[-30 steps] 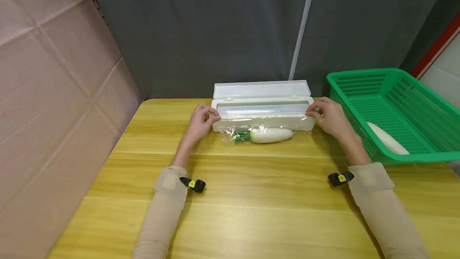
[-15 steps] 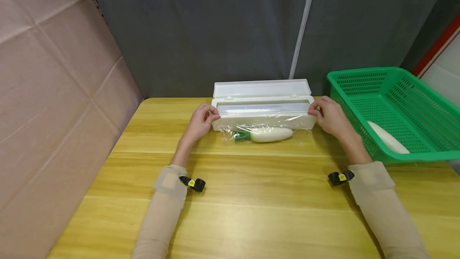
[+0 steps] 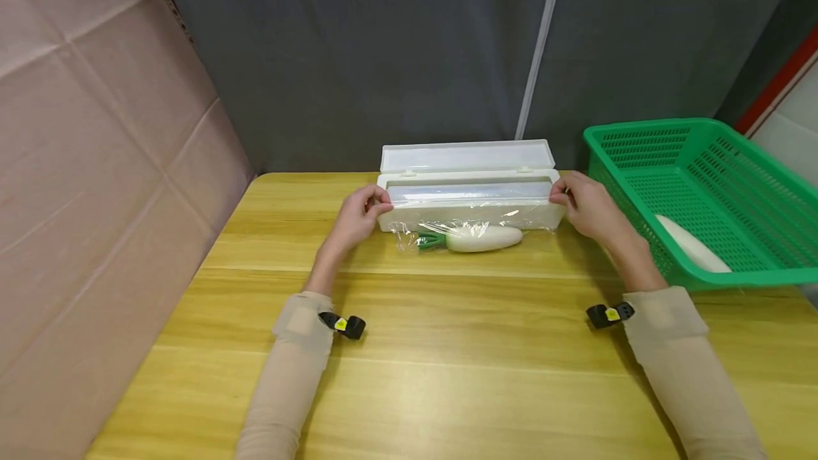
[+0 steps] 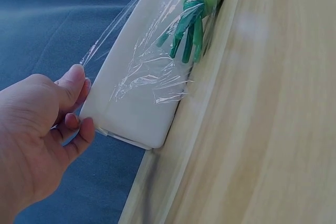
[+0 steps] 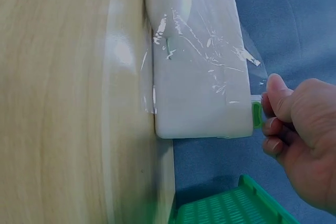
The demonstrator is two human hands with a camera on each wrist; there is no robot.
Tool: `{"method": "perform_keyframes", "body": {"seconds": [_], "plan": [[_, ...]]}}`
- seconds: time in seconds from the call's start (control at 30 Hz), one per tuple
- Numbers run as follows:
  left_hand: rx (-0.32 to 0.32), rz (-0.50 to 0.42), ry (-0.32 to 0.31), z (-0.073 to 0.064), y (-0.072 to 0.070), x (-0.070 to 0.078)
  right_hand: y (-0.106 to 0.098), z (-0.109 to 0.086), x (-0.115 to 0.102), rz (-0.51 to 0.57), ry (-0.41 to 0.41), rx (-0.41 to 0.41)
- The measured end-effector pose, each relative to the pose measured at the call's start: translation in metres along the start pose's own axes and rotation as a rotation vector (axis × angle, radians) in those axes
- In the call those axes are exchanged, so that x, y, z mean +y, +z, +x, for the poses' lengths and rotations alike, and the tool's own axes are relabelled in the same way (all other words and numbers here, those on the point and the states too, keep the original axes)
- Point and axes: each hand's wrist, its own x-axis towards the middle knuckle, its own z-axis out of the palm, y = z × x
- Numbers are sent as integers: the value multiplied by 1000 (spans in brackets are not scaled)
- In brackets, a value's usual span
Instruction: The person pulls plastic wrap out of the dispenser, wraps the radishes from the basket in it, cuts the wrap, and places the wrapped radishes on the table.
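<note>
A white cling film dispenser box (image 3: 473, 217) lies at the table's far edge with its lid (image 3: 468, 156) up. Clear cling film (image 4: 149, 72) comes from it and drapes down the front over a white radish (image 3: 484, 238) with green stems (image 4: 189, 27). At the box's left end my left hand (image 3: 358, 217) pinches the film between thumb and index finger. My right hand (image 3: 591, 206) pinches the film at the other end, beside a small green tab (image 5: 256, 115) on the box. Film stretches between both hands, above the box's front edge.
A green plastic basket (image 3: 639, 236) stands at the right, with another white radish (image 3: 693, 243) in it. Behind the table hangs a dark grey curtain (image 3: 383, 55). A pale pink sheet (image 3: 108, 197) covers the left side.
My right fingertips have shifted very slightly to the right along the film. The left hand, the box and the radish look the same.
</note>
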Motion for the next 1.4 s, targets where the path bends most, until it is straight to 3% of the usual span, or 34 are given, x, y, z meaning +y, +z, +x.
{"method": "perform_keyframes", "body": {"seconds": [0.33, 0.73, 1.07, 1.4], "plan": [[-21, 11, -4, 1, 0, -1, -7, 0, 2, -18, -16, -95], [-51, -12, -5, -1, 0, 1, -10, -1, 0, -12, -32, -88], [-65, -13, 15, -7, -1, 3, -5, -5, 2, 0, -116, -55], [-107, 20, 102, -15, -3, 4, 0, -12, 4, -6, -142, -19]]}}
